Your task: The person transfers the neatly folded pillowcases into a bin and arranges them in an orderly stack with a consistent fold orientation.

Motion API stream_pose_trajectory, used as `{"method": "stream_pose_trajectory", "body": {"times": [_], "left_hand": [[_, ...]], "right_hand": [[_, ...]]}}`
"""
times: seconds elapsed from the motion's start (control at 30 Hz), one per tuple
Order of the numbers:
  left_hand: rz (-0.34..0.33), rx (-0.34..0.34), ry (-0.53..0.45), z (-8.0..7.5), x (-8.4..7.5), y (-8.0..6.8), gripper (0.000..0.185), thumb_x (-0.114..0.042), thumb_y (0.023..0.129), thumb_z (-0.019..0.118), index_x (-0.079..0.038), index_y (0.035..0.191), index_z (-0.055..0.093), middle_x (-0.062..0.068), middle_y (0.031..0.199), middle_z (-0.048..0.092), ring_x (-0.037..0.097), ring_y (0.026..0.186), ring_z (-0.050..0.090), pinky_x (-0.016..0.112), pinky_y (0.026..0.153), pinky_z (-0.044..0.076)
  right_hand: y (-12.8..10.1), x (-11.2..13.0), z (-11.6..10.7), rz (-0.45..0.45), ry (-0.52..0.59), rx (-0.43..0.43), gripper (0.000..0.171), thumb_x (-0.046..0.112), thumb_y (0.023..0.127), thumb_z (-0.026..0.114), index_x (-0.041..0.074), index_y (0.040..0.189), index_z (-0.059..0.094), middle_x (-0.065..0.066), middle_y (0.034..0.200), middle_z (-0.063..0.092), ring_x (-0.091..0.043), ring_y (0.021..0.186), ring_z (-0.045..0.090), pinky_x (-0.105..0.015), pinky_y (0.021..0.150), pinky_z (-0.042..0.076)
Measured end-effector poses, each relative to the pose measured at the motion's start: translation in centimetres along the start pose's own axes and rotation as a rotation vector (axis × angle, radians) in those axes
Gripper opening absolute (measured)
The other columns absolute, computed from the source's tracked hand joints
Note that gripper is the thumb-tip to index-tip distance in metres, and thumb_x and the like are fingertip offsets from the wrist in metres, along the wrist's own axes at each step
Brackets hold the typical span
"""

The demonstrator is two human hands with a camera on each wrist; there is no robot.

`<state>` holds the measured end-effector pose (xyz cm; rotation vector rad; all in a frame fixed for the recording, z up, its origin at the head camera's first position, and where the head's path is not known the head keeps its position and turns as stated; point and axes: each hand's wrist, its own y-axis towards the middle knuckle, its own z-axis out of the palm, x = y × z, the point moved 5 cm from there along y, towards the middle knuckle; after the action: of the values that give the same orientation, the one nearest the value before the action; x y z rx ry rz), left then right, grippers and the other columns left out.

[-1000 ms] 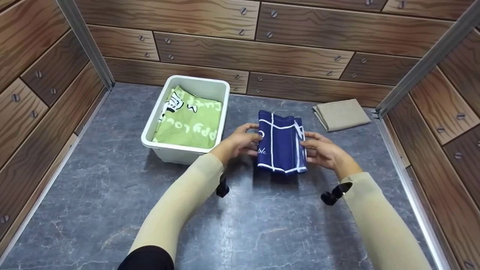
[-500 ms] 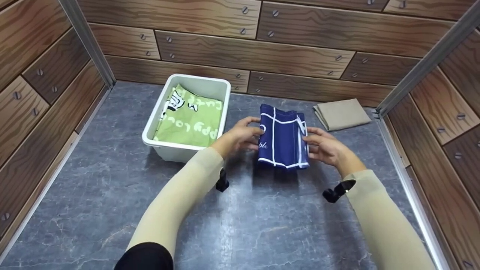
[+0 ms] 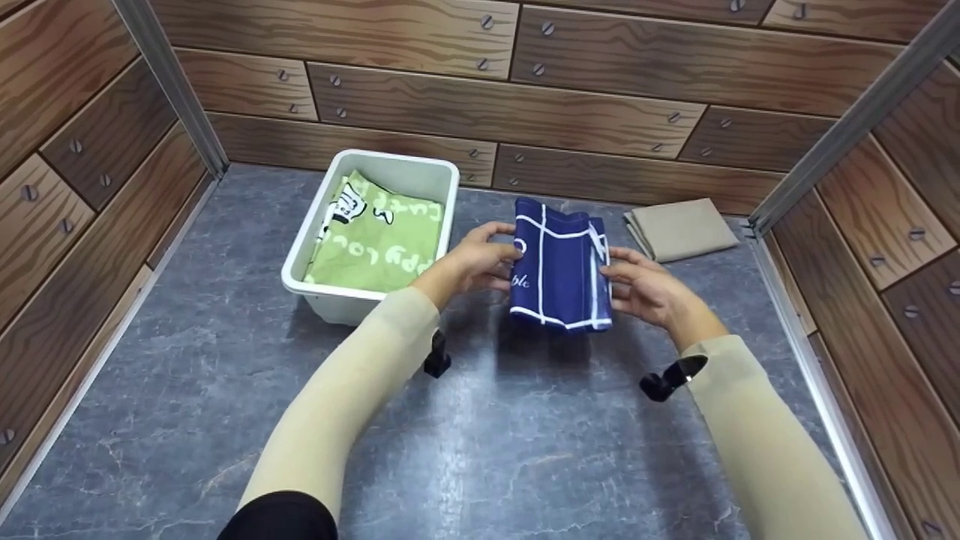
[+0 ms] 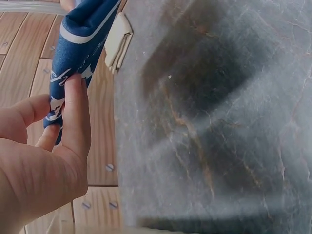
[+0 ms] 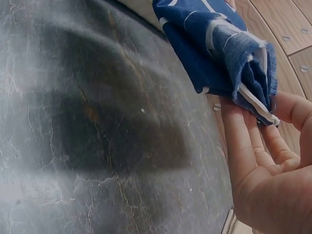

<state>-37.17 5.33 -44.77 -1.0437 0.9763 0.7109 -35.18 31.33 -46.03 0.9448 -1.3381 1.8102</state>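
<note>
A folded navy blue cloth [image 3: 562,262] with white lines and lettering hangs above the grey surface, its shadow below. My left hand [image 3: 484,262] pinches its left edge, thumb on top and fingers underneath. At the opposite edge my right hand [image 3: 649,289] holds it the same way. In the left wrist view the blue cloth [image 4: 80,44] lies between thumb and fingers of the left hand [image 4: 53,151]. The right wrist view shows the frayed, layered end of the cloth [image 5: 251,73] in the right hand [image 5: 273,170].
Left of the hands stands a white plastic bin [image 3: 349,307] with a green printed cloth [image 3: 375,240] folded inside. A folded beige cloth [image 3: 682,229] lies at the back right. Wood-patterned walls [image 3: 495,90] enclose the grey marbled surface [image 3: 480,450] on three sides.
Both hands have raised the blue cloth slightly and moved it a little away from the body. The grip at both edges stays the same. The bin and the beige cloth have not moved.
</note>
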Motion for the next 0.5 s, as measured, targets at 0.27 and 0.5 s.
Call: {"method": "stream_pose_trajectory", "body": {"times": [0.27,0.5], "left_hand": [[0.019,-0.003,0.006,-0.5,-0.9,-0.4,0.054,-0.004,0.094,0.061,-0.016,0.144,0.044,0.015,0.105,0.062,0.029,0.081,0.069,0.04,0.069,0.062],[0.029,-0.005,-0.006,-1.3,-1.3,-0.9,0.053,-0.004,0.094,0.06,-0.016,0.143,0.044,0.016,0.106,0.062,0.03,0.083,0.07,0.04,0.068,0.062]], "right_hand": [[-0.1,0.6,0.8,-0.007,0.013,0.007,0.038,0.006,0.099,0.057,0.025,0.128,0.043,0.0,0.101,0.067,-0.018,0.09,0.069,-0.034,0.079,0.058],[-0.1,1.0,1.5,-0.016,0.024,0.017,0.039,0.006,0.098,0.06,0.024,0.13,0.043,-0.001,0.103,0.068,-0.019,0.092,0.069,-0.036,0.081,0.058]]}}
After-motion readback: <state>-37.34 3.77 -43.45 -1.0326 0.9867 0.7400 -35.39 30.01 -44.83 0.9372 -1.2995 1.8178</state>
